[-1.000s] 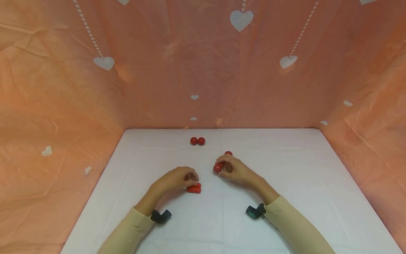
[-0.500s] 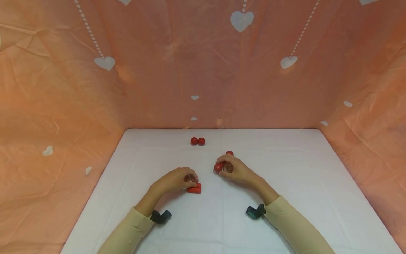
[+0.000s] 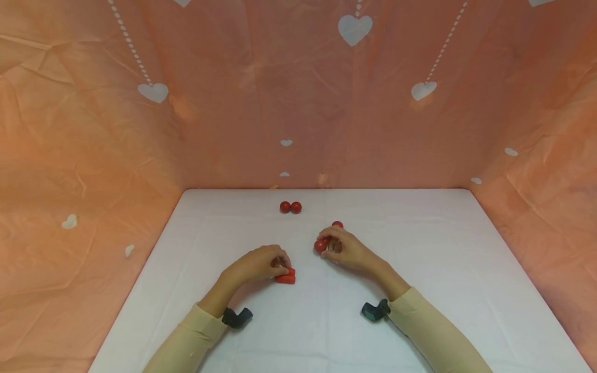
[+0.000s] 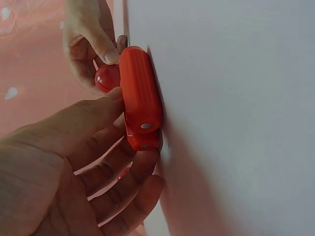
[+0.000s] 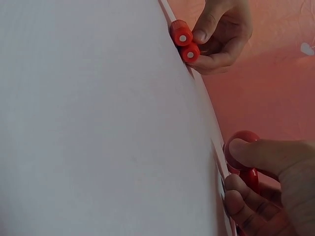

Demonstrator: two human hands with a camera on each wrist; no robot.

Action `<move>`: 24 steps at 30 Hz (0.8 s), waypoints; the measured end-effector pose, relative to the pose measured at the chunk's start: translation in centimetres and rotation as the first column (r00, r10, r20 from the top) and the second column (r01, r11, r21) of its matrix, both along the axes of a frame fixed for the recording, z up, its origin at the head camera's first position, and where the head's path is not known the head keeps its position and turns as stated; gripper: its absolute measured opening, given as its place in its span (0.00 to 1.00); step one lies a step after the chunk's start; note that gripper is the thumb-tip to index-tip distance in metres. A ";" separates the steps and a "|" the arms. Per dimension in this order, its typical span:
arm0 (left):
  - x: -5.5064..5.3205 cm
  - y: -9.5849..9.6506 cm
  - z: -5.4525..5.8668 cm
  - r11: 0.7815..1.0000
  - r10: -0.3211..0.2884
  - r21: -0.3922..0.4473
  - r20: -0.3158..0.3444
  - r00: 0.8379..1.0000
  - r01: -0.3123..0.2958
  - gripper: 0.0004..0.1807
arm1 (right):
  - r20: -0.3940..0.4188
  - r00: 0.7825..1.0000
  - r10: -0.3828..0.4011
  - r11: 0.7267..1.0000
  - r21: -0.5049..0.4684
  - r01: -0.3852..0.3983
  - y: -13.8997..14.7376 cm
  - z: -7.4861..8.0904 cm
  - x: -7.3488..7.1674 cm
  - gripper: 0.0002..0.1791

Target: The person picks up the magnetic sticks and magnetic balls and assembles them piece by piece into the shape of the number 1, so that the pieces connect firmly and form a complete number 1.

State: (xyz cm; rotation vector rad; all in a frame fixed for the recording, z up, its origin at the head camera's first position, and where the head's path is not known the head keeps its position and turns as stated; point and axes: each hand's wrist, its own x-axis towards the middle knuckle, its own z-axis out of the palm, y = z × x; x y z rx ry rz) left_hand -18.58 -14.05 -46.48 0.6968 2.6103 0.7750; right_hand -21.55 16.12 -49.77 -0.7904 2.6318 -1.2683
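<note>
Two short red ridged rods lie side by side on the white tabletop, each with a small pale dot at its end. My left hand (image 3: pixel 261 261) pinches the farther rod (image 3: pixel 291 272) between thumb and fingers, while the nearer rod (image 3: pixel 285 280) lies along it. To the right, my right hand (image 3: pixel 347 248) holds a red ball (image 3: pixel 320 246), its thumb against the ball in the right wrist view. Another red piece (image 5: pixel 251 179) shows beneath that thumb, mostly covered by the hand. Just beyond my right fingers sits a further red ball (image 3: pixel 337 224), partly hidden.
Two more red balls, a left one (image 3: pixel 285 207) and a right one (image 3: pixel 296 207), touch each other near the back of the white tabletop (image 3: pixel 396 217). An orange cloth (image 3: pixel 308 103) with white hearts surrounds the back and sides.
</note>
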 end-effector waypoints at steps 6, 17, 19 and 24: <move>0.0 0.0 0.1 1.000 -0.025 -0.017 -0.025 0.999 0.025 0.04 | -0.018 1.000 0.007 1.000 -0.008 -0.008 0.1 0.0 0.0 0.24; -0.6 0.3 0.3 0.999 -0.037 0.008 -0.020 0.999 0.037 0.04 | -0.041 0.999 0.007 1.000 0.001 -0.007 0.1 -0.1 -0.1 0.23; -0.7 0.4 0.3 0.999 -0.035 0.013 -0.010 0.999 0.035 0.04 | -0.042 0.999 0.007 1.000 0.004 -0.007 0.1 -0.1 -0.1 0.23; -1.1 0.7 0.2 0.999 -0.038 0.038 0.010 0.999 0.038 0.05 | -0.025 1.000 0.002 1.000 0.008 -0.002 0.0 0.1 -0.1 0.24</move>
